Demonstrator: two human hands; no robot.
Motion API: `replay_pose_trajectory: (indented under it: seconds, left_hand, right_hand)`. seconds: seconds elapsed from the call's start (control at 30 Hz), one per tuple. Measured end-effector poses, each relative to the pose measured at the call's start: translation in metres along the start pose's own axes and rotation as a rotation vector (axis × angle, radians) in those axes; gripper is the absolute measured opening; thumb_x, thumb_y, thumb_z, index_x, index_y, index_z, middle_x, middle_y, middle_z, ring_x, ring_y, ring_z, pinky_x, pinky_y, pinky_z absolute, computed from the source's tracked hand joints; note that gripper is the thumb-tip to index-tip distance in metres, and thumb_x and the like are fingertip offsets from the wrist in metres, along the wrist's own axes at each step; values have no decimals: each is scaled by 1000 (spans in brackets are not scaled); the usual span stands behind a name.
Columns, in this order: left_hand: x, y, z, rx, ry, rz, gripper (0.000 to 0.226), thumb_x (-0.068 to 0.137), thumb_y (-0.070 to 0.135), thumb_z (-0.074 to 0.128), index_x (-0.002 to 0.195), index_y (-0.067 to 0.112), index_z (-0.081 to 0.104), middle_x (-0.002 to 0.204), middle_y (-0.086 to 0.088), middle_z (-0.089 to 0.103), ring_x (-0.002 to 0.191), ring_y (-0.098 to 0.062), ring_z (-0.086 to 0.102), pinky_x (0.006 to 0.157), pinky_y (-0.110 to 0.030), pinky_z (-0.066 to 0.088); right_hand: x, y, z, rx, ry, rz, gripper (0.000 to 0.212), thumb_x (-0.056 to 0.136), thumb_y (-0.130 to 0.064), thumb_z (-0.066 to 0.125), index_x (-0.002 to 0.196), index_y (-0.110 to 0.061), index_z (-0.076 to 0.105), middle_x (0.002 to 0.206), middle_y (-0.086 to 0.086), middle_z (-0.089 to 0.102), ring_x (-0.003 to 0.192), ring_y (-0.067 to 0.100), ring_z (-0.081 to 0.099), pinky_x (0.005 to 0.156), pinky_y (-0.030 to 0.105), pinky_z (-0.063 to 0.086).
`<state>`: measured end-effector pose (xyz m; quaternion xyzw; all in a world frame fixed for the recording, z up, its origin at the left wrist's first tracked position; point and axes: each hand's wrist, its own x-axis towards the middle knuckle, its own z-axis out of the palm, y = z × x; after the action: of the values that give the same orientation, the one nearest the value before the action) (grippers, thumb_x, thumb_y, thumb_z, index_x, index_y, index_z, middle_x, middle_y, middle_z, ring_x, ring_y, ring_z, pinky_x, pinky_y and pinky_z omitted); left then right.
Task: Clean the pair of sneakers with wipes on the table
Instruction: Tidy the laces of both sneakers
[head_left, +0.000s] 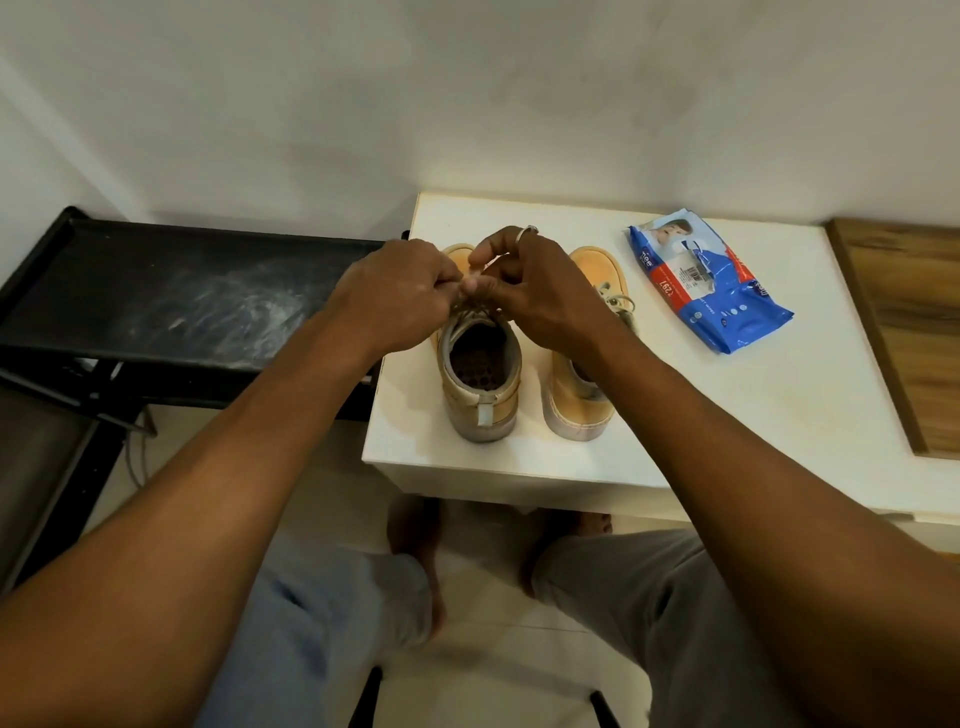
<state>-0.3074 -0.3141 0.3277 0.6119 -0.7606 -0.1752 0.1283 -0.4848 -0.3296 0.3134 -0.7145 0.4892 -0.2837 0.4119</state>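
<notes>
Left hand: fingers curled in tight, pinching the laces of the tan sneaker.
Right hand: same deal, thumb and fingertips nipped onto the laces, pressed right up against the left hand. One finger with a ring arches up above the rest.
Tan sneaker: upright near the left edge of the table, heel toward the front edge, toe toward the wall.
Other sneaker: just beside it on the right, facing the same way, partly hidden under the right forearm.
Wipes pack: blue, lying flat toward the back edge, well apart from the shoes on their right.
Table: white, set against the wall.
Around it: dusty black rack off the left edge, wood-grain panel along the right edge, and the person's knees and bare feet below the front edge.
</notes>
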Motion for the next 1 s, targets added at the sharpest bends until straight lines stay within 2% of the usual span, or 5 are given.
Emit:
replay_pose_trajectory:
  seconds: [0.1, 0.3, 0.63, 0.8, 1.0]
  left_hand:
    - [0, -2, 0, -43, 10, -42, 32, 100, 39, 56, 90, 18, 78, 83, -5, 72, 75, -21, 66, 71, -38, 54]
    - [0, -3, 0, -76, 16, -58, 30, 97, 42, 61, 90, 20, 79, 87, -3, 75, 79, -19, 68, 76, -39, 57]
    - [0, 0, 1, -24, 29, -85, 32, 96, 48, 62, 98, 22, 81, 93, 3, 76, 82, -15, 67, 78, -36, 57]
    - [-2, -2, 1, -218, -11, -116, 23, 94, 42, 67, 99, 24, 80, 94, 5, 76, 83, -6, 65, 66, -17, 44]
    - [-2, -9, 6, -471, -90, -220, 16, 95, 40, 66, 83, 34, 73, 72, 18, 66, 77, -3, 61, 66, -23, 44]
  right_hand:
    - [1, 2, 0, -54, -52, -13, 28, 85, -22, 74, 111, -21, 62, 88, -11, 71, 78, -3, 67, 69, 11, 51]
    - [1, 0, 10, -290, 70, -83, 25, 89, -25, 65, 112, -18, 74, 99, -1, 74, 82, 7, 64, 74, 23, 54]
    - [2, 2, 8, -303, -37, 24, 37, 94, -35, 54, 87, -3, 71, 77, 9, 67, 68, 18, 61, 65, 39, 51]
    - [0, -6, 1, -201, -181, 143, 33, 94, -32, 53, 96, -1, 66, 85, 9, 62, 71, 15, 53, 66, 33, 44]
    - [1, 1, 4, -271, -123, 75, 27, 90, -37, 65, 100, -12, 66, 88, 4, 67, 78, 15, 64, 67, 30, 53]
